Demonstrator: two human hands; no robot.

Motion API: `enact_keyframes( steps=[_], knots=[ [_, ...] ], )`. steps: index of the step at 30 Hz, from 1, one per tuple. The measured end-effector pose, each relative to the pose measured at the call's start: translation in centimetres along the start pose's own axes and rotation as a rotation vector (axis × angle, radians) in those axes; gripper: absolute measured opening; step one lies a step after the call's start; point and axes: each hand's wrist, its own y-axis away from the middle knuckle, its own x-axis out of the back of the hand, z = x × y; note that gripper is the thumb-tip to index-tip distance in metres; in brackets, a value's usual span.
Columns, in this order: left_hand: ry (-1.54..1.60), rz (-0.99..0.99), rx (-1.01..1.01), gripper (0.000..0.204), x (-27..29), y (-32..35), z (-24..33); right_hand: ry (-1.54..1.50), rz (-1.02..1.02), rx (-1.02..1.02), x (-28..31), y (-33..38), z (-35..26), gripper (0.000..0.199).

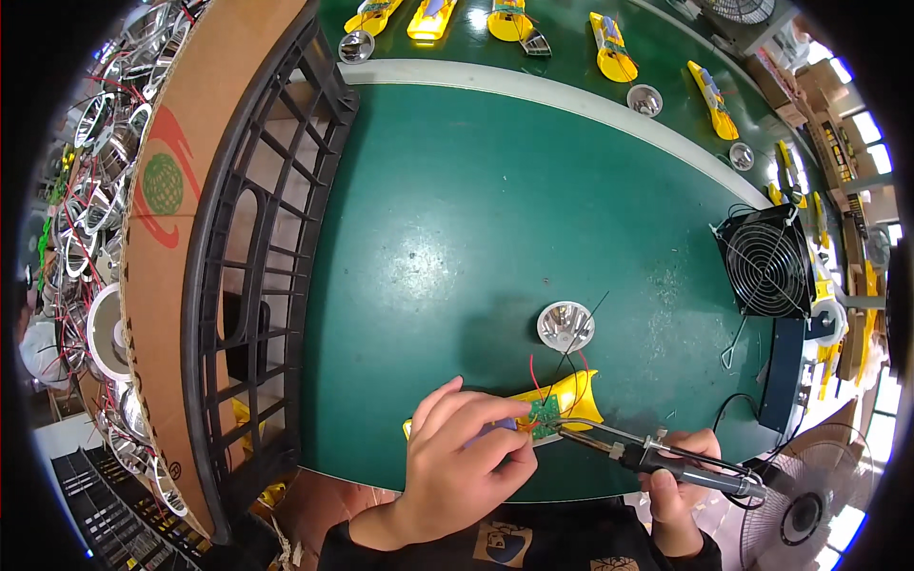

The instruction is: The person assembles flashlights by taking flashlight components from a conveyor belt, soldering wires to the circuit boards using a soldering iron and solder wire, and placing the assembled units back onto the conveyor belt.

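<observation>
My left hand (466, 447) is curled over a yellow plastic lamp housing (577, 392), thumb and forefinger closing beside a small green circuit board (545, 411). Short orange wires show at those fingertips; what exactly they pinch is hidden. My right hand (684, 468) grips a soldering iron (657, 461) with a thin curved metal feed tube, and its tip meets the edge of the board. Just beyond the housing sits a shiny reflector cup (566, 326), with red and black wires running from it toward the board.
A black plastic crate (249, 266) and a cardboard box (171, 190) line the left side, with many reflectors beyond. At the right are a square black fan (764, 262) and a round fan (807, 514). More yellow housings (612, 48) lie past the pale rail (495, 78).
</observation>
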Motion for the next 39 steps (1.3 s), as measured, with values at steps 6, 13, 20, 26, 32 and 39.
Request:
enact_keyframes(
  steps=[6,13,20,26,32,39],
  knots=[
    [0.020,-0.010,0.012,0.016,0.2,0.0,0.0,-0.050,0.021,-0.013,0.0,0.1,-0.2,0.033],
    [0.027,-0.068,0.025,0.015,0.4,0.0,-0.1,-0.018,0.010,-0.006,0.0,0.1,0.1,0.032],
    [0.048,-0.067,0.027,0.015,0.5,0.0,-0.1,-0.008,0.006,0.002,0.1,0.2,0.3,0.032],
    [0.037,-0.064,0.026,0.015,0.4,0.0,-0.1,-0.005,0.034,0.081,-0.1,0.1,-0.1,0.034],
    [0.025,-0.066,0.027,0.014,0.4,-0.1,0.1,-0.029,0.176,0.091,0.0,-0.3,-0.6,0.037],
    [-0.026,-0.060,0.013,0.016,0.9,-0.2,0.6,-0.024,0.260,0.115,1.2,-0.2,-0.5,0.037]
  ],
)
